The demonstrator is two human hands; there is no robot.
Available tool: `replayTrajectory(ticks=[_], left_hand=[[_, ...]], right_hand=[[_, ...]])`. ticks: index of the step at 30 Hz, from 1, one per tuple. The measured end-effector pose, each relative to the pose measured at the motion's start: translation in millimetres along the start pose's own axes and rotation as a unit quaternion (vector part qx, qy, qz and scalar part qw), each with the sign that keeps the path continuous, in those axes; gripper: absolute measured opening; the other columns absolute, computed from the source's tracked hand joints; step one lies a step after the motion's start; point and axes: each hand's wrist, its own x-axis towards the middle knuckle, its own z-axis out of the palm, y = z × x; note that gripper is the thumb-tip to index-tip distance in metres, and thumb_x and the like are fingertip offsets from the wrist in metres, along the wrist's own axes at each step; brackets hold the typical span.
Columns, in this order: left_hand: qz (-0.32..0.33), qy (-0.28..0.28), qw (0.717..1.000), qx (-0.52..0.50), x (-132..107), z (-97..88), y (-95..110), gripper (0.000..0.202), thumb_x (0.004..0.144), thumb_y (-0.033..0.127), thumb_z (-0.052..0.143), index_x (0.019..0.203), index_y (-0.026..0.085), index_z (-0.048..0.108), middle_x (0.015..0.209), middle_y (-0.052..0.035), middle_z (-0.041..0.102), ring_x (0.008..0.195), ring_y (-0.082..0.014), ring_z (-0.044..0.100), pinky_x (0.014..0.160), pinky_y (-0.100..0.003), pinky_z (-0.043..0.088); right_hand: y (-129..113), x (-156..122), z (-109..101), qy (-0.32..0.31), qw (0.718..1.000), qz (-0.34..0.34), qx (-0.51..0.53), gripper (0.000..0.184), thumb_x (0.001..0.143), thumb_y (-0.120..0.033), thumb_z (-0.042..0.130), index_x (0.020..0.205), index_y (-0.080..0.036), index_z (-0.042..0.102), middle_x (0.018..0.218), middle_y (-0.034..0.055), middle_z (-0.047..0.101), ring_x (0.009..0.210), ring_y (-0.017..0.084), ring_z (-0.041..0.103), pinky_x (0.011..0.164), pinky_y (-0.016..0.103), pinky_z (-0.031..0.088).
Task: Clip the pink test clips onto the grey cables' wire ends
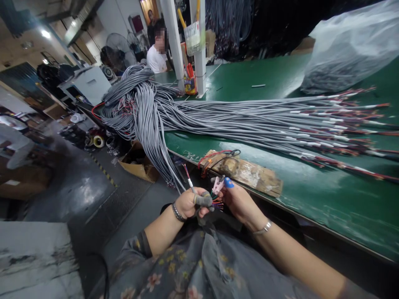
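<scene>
Just in front of my body, my left hand (190, 204) is closed around a grey cable (192, 189), with grey coverings on its thumb and a finger. A white-sleeved end with red and dark wires sticks up from that hand. Thin coloured wires (217, 204) fan out from it towards my right hand (240, 204). My right hand, its thumb wrapped in blue, pinches a small pale pink clip (217, 185) close above these wires. Whether the clip touches the wires is hard to make out.
A long bundle of grey cables (237, 118) lies across the green table (262, 155), its stripped ends at the right. A worn wooden block (252, 172) with leads sits at the near edge. A plastic bag (352, 45) stands back right. Another person (156, 58) sits beyond the post.
</scene>
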Motion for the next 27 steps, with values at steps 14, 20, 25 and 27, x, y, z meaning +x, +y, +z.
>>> replayTrajectory(ticks=[14,20,25,27], left_hand=[[-0.019,0.005,1.0,-0.004,6.4,-2.0,-7.7,0.042,0.042,0.044,0.083,0.053,0.012,0.058,0.037,-0.0014,0.053,0.026,-0.008,0.039,0.028,-0.02,0.025],[-0.018,0.039,0.999,0.014,-2.9,3.3,-12.3,0.045,0.041,0.047,0.084,0.052,0.012,0.057,0.037,-0.001,0.053,0.026,-0.009,0.041,0.028,-0.02,0.029],[0.057,0.135,0.989,0.017,-15.3,17.1,-22.0,0.045,0.049,0.05,0.081,0.054,0.013,0.057,0.039,0.0002,0.053,0.029,-0.0079,0.043,0.032,-0.019,0.031],[0.088,0.161,0.983,0.02,-17.6,22.4,-23.9,0.043,0.053,0.05,0.079,0.054,0.013,0.057,0.04,-0.0003,0.054,0.031,-0.0078,0.044,0.034,-0.019,0.032]], right_hand=[[4.7,2.4,5.8,0.007,0.996,0.036,0.087,0.047,0.059,-0.065,0.073,0.073,-0.021,0.067,0.065,-0.0001,0.06,0.061,0.015,0.052,0.059,0.028,0.045],[4.0,-2.3,0.4,-0.029,0.986,0.079,0.144,0.045,0.058,-0.064,0.075,0.071,-0.021,0.068,0.065,0.0,0.063,0.057,0.013,0.054,0.054,0.025,0.046],[0.5,-6.0,3.0,-0.03,0.991,0.051,0.122,0.04,0.057,-0.056,0.08,0.071,-0.02,0.07,0.065,-0.0008,0.064,0.055,0.01,0.052,0.054,0.022,0.045],[-0.4,-6.9,4.7,-0.007,0.995,0.026,0.095,0.038,0.058,-0.052,0.081,0.072,-0.019,0.07,0.064,-0.0011,0.063,0.055,0.009,0.051,0.054,0.021,0.044]])
